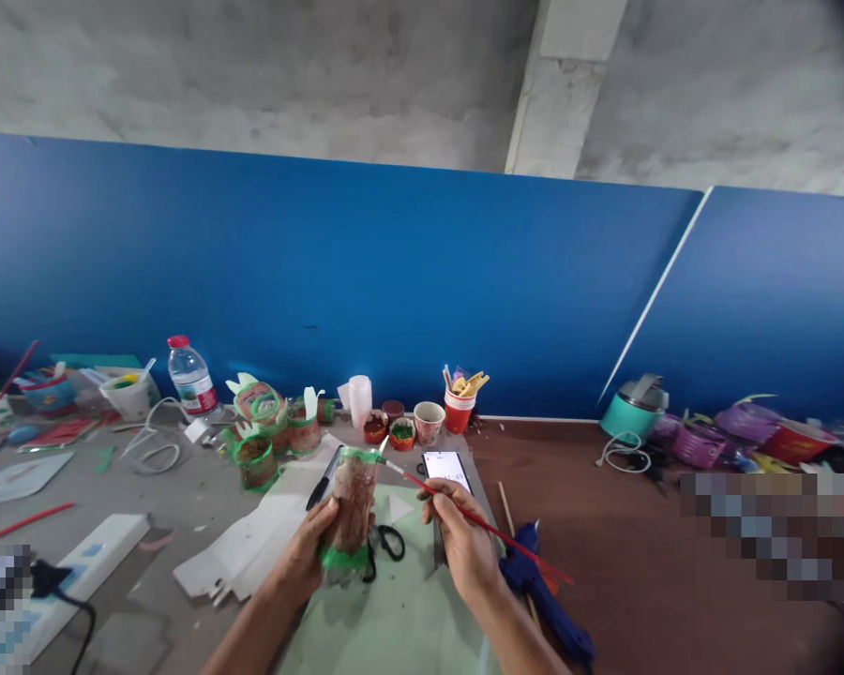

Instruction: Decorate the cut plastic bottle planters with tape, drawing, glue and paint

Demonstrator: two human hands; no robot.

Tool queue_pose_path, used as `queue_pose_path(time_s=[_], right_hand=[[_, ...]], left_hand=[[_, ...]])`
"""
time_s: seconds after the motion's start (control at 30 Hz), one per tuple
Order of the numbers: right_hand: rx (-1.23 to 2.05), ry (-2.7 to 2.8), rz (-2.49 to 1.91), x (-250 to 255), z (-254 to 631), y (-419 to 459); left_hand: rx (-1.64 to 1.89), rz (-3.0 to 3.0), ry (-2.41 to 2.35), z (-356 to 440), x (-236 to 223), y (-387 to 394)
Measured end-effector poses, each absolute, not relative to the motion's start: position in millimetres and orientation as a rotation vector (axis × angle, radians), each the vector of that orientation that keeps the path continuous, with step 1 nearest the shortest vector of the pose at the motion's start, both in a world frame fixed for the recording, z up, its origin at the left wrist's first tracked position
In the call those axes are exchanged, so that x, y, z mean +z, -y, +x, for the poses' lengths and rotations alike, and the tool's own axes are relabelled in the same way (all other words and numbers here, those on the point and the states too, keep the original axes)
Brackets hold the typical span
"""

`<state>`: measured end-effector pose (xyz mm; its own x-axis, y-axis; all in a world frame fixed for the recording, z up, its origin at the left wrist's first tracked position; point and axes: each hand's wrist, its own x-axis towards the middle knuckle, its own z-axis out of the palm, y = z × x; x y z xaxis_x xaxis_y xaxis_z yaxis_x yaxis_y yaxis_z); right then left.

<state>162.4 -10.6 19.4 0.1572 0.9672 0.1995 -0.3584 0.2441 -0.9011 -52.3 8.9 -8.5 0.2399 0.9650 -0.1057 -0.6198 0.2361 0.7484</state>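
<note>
My left hand [314, 539] is wrapped round a clear plastic cylinder [355, 506], painted brown in the middle with green bands at both ends. It is held nearly upright above a pale green mat [394, 628]. My right hand [462, 539] pinches a thin red paintbrush [517, 546], whose tip is at or very near the cylinder's green upper rim; contact cannot be made out. Black-handled scissors [392, 542] lie just behind the cylinder, partly hidden by it. Beyond my right hand is a lit phone [444, 464], partly covered by my fingers.
Behind are paint cups [402, 433], a patterned paper cup [429, 424] and a red cup of sticks [459, 411]. Green-brown painted containers [257, 459] and a water bottle [192, 375] stand left. A blue glue gun [545, 600] lies right; a power strip [91, 572] lies front left.
</note>
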Motion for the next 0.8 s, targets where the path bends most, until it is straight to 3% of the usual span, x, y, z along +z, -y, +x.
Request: queue_pose_path(time_s=[0.8], right_hand=[[1.139,0.895,-0.894,26.5,161.8,10.4]], left_hand=[[1.176,0.639,-0.673,-52.8,-5.4,-9.0]])
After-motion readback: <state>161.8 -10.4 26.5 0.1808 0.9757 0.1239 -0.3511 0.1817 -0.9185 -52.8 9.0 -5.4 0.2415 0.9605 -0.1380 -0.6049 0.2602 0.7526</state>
